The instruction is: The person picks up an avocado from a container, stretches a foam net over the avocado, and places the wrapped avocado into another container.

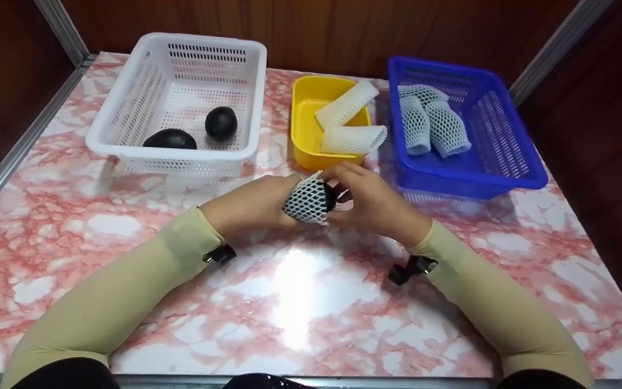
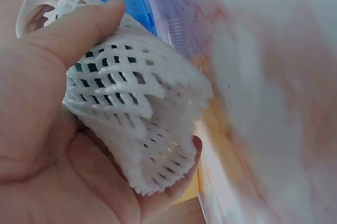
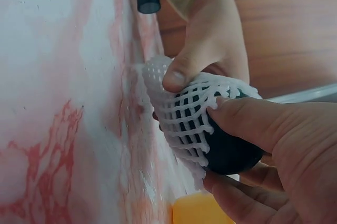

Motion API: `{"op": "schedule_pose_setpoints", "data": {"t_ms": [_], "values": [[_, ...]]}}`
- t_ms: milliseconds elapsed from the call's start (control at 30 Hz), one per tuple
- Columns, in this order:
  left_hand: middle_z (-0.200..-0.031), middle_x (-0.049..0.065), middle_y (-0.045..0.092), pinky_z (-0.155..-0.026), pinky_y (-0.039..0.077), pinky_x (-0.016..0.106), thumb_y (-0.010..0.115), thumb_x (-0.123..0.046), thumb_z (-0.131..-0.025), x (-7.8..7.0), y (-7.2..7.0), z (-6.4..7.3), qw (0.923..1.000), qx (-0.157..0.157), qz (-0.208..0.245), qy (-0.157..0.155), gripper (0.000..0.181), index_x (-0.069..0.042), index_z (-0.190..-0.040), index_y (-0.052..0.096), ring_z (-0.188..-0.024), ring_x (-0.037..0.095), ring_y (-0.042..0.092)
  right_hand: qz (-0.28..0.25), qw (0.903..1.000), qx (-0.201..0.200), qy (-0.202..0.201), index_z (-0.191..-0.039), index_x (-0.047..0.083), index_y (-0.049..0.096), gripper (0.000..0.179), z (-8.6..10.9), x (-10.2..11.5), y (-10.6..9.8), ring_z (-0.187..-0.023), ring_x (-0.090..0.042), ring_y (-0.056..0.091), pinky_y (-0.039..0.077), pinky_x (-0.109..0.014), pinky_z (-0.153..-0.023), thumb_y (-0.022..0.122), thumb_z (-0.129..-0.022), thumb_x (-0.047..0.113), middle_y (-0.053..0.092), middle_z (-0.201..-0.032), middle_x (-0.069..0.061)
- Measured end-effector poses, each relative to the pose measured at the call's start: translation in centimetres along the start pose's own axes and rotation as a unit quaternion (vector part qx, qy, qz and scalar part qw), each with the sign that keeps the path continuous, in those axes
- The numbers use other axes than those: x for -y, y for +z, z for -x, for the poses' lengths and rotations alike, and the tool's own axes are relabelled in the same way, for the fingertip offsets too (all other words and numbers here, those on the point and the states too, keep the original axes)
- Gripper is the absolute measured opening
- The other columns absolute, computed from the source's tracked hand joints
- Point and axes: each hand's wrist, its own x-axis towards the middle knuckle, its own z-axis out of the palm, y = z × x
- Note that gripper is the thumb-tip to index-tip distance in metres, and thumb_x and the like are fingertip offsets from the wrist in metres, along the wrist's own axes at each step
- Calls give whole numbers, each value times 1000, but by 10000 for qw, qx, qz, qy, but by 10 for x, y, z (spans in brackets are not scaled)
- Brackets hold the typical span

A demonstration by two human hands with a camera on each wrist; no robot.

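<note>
Over the middle of the table, a white foam net sleeve (image 1: 305,201) covers much of a dark, smooth, egg-shaped fruit (image 3: 231,153). My left hand (image 1: 257,202) grips the sleeve, its thumb (image 2: 87,27) lying across the mesh. At the other end, my right hand (image 1: 376,202) pinches the bare end of the fruit, with the thumb (image 3: 242,116) at the sleeve's edge. In the left wrist view the sleeve's near end gapes, with no fruit in that part. Some right fingers are hidden behind the fruit.
Back left stands a white basket (image 1: 259,102) with two dark fruits (image 1: 221,123). Behind my hands, a yellow container (image 1: 304,116) holds two net sleeves (image 1: 351,139). To the right, a blue basket (image 1: 451,181) contains several net-covered pieces (image 1: 446,129). Wood panels enclose the marbled table (image 1: 208,335).
</note>
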Motion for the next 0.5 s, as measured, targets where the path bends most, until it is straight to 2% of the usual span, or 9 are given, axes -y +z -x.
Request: {"op": "schedule_pose_setpoints", "data": {"t_ms": [267, 500], "values": [[-136, 6, 72, -113, 56, 45, 90, -36, -89, -2, 5, -1, 9996, -21, 218, 175, 77, -15, -152, 51, -123, 27, 70, 321, 9990, -3, -295, -132, 0, 66, 59, -1, 2, 2, -105, -29, 74, 67, -37, -89, 94, -80, 5, 72, -123, -16], [-140, 4, 68, -116, 53, 43, 91, -31, -87, -3, 8, -1, 9990, 26, 405, 163, 87, -17, -158, 44, -128, 24, 67, 123, 9998, 175, 42, -134, -2, 65, 62, -1, 3, 6, -100, -30, 78, 68, -39, -87, 93, -79, 6, 76, -117, -18]]}}
